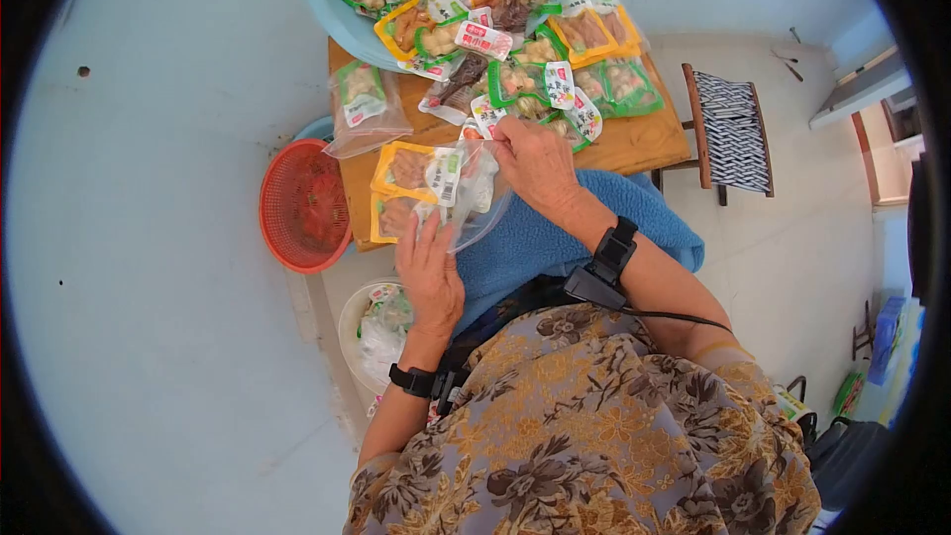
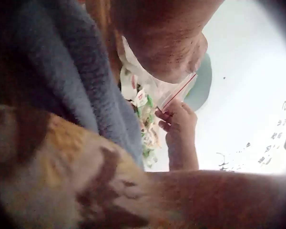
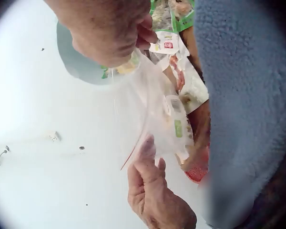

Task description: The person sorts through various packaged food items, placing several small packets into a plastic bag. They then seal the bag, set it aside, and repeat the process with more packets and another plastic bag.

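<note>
A clear zip bag with a red seal line is stretched between the two hands over the table's near edge. Yellow-edged snack packets and a white-labelled one lie in it. The left hand holds the bag's near side; in the right wrist view, the left hand pinches its rim between thumb and fingers. At the far side of the mouth, the right hand grips the bag's edge. The left wrist view shows the right hand pinching it beside the red line.
A blue basin full of snack packets stands on the wooden table, with loose packets before it. A filled bag lies left. Beside the table are a red basket, a white bucket and a woven stool.
</note>
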`<state>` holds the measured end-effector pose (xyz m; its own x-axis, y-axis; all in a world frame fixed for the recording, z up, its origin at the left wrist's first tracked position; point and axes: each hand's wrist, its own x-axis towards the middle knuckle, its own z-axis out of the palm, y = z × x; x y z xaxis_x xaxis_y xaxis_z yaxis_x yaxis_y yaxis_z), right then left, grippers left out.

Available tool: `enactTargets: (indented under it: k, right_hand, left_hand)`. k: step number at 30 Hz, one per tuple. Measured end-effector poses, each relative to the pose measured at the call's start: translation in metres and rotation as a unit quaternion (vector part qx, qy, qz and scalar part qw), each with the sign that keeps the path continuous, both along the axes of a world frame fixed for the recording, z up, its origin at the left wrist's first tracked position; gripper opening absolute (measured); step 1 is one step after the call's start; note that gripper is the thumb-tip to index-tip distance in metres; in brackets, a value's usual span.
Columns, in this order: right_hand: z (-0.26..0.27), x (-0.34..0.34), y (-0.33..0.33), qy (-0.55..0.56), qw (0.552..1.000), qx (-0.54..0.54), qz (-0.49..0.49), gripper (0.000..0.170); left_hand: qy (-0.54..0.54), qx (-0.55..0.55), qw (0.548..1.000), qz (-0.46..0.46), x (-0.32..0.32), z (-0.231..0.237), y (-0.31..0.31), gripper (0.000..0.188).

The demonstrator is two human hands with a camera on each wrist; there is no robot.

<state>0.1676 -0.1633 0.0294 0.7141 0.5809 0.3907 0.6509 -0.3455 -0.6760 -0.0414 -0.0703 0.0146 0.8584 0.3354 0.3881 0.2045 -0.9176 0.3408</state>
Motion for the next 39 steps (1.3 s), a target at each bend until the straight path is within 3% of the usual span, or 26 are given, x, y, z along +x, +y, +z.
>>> enactTargets:
  k: [5,7,15,16,21,23,24,26,31,35,37,39]
  right_hand:
    - [0.029,-0.003,0.01,0.039,0.999,-0.016,0.002,0.012]
    - [0.039,-0.002,0.013,0.071,0.996,0.051,0.037,0.007]
    - [0.093,-0.02,0.019,0.206,0.966,0.119,0.102,0.011]
    - [0.097,-0.022,0.019,0.251,0.954,0.127,0.103,0.01]
    - [0.113,-0.028,0.016,0.239,0.948,0.176,0.115,0.008]
    - [0.128,-0.033,0.01,0.218,0.948,0.2,0.119,0.008]
    - [0.137,-0.035,0.004,0.217,0.944,0.217,0.119,0.007]
    - [0.154,-0.039,-0.008,0.216,0.941,0.231,0.118,0.006]
    - [0.165,-0.036,-0.041,0.207,0.96,0.152,0.107,0.008]
    - [0.135,-0.023,-0.059,0.226,0.962,0.114,0.104,0.006]
    - [0.129,-0.021,-0.068,0.361,0.921,0.09,0.117,0.009]
    - [0.121,-0.01,-0.08,0.337,0.922,0.093,0.166,0.014]
  left_hand:
    - [-0.18,-0.192,0.962,0.072,-0.004,0.026,0.006,0.028]
    - [-0.202,-0.196,0.957,0.077,-0.006,0.039,0.013,0.029]
    - [-0.263,-0.209,0.937,0.092,-0.013,0.082,0.03,0.034]
    - [-0.275,-0.253,0.922,0.1,-0.012,0.089,0.028,0.034]
    - [-0.3,-0.397,0.859,0.117,-0.021,0.109,0.028,0.034]
    - [-0.339,-0.474,0.809,0.078,-0.025,0.117,0.028,0.034]
    - [-0.34,-0.475,0.808,0.078,-0.026,0.123,0.025,0.034]
    - [-0.381,-0.528,0.759,-0.001,-0.027,0.133,0.019,0.032]
    - [-0.34,-0.62,0.707,-0.028,-0.025,0.126,0.01,0.03]
    - [-0.298,-0.697,0.652,-0.009,-0.01,0.109,-0.005,0.031]
    - [-0.287,-0.712,0.641,-0.022,-0.01,0.102,-0.007,0.031]
    - [-0.278,-0.724,0.63,-0.035,-0.008,0.101,-0.008,0.031]
